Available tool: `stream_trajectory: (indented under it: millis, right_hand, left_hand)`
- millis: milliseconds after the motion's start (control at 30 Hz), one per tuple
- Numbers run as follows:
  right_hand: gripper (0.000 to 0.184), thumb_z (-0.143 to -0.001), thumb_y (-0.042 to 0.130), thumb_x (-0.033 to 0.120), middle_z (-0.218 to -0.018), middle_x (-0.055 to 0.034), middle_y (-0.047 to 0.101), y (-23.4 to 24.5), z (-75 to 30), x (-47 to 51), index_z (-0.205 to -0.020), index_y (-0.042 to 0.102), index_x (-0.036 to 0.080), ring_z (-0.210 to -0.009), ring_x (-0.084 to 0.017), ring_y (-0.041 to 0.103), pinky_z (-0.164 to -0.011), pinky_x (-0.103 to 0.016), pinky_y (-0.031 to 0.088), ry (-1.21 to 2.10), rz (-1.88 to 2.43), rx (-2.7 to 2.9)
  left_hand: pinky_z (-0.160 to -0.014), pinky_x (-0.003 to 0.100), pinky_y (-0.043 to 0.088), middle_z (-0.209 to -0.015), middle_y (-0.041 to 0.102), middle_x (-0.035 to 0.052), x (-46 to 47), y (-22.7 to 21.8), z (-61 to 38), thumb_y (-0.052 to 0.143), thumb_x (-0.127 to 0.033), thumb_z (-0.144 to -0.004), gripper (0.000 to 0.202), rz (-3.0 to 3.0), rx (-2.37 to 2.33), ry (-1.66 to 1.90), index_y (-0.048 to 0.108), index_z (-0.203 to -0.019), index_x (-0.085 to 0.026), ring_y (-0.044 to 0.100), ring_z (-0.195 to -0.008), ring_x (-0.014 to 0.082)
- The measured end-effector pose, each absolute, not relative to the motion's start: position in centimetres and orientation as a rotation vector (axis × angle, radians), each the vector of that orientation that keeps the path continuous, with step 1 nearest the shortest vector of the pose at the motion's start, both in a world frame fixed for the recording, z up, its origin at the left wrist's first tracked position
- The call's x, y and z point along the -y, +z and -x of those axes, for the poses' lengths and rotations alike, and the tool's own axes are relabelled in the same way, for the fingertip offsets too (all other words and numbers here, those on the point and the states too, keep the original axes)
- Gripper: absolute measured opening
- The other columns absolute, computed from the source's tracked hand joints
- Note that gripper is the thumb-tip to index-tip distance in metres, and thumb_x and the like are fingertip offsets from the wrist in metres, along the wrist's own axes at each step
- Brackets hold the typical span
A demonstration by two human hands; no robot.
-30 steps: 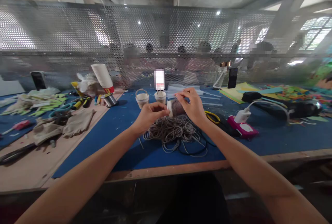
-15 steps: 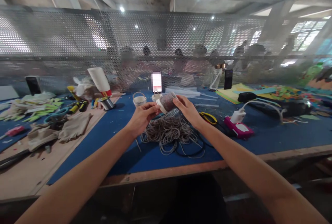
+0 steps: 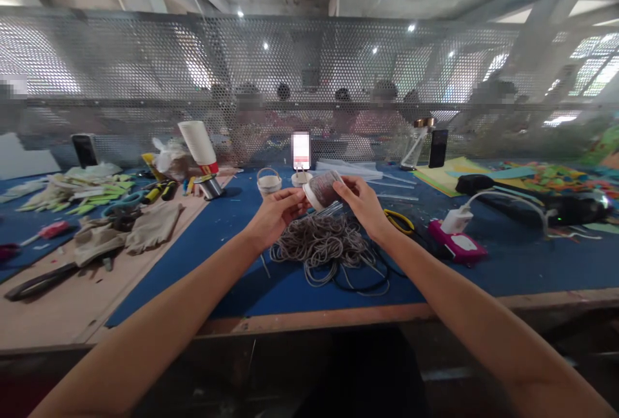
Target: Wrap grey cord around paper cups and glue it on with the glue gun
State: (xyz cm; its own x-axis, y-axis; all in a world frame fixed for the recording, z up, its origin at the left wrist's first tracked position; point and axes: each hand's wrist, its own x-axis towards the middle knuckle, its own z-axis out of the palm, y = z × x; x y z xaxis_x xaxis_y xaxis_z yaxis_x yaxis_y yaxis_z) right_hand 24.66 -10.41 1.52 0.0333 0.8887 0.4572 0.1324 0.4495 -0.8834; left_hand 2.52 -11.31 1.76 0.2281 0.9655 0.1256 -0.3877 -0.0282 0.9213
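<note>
The blue tabletop (image 3: 225,215) bears tangled cord (image 3: 324,244) just below the held cup (image 3: 323,190).

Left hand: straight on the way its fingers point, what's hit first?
The wrapped cup, at its white rim, right at the left hand. Whether they already touch is hard to tell. Beyond, probably the right hand, though depth is unclear.
</note>
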Motion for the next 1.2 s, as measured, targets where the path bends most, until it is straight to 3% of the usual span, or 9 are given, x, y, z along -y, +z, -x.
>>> stream_trajectory:
  millis: [333, 633, 900, 1200]
  right_hand:
    - [0.057, -0.074, 0.080, 0.067, -0.113, -0.0144, 0.075, 1.17, -24.69, 10.07, -0.107, 0.068, 0.021, -0.099, -0.028, 0.072, -0.087, -0.043, 0.059, 0.718, 1.044, 1.406]
    - [0.061, -0.075, 0.079, 0.067, -0.113, -0.0140, 0.074, 0.96, -24.69, 10.15, -0.110, 0.063, 0.020, -0.095, -0.026, 0.072, -0.084, -0.041, 0.058, 0.674, 1.074, 1.446]
    - [0.057, -0.077, 0.079, 0.065, -0.110, -0.0124, 0.075, 1.10, -24.58, 10.49, -0.109, 0.064, 0.021, -0.091, -0.025, 0.070, -0.085, -0.041, 0.057, 0.672, 1.048, 1.486]
    - [0.055, -0.082, 0.075, 0.065, -0.111, -0.0116, 0.075, 0.93, -24.70, 10.36, -0.116, 0.066, 0.023, -0.097, -0.027, 0.070, -0.088, -0.043, 0.056, 0.677, 1.003, 1.515]
  left_hand:
    - [-0.073, 0.027, 0.056, -0.083, 0.076, 0.0074, 10.87, 1.53, -2.53, 0.091, -0.028, -0.071, 0.022, -1.013, -0.705, 1.198, 0.077, -0.082, -0.015, 0.069, -0.072, 0.0143]
    - [-0.073, 0.031, 0.057, -0.080, 0.075, 0.0069, 10.53, 1.21, -2.33, 0.091, -0.031, -0.071, 0.024, -0.994, -0.748, 1.189, 0.076, -0.083, -0.017, 0.069, -0.071, 0.0155]
    - [-0.069, 0.024, 0.057, -0.076, 0.074, 0.0053, 10.66, 1.66, -2.26, 0.088, -0.026, -0.074, 0.022, -0.878, -0.738, 1.143, 0.074, -0.085, -0.014, 0.068, -0.067, 0.0129]
    - [-0.068, 0.025, 0.056, -0.074, 0.073, 0.0060, 10.56, 1.57, -2.17, 0.084, -0.022, -0.079, 0.015, -0.836, -0.731, 1.119, 0.075, -0.085, -0.012, 0.068, -0.066, 0.0140]
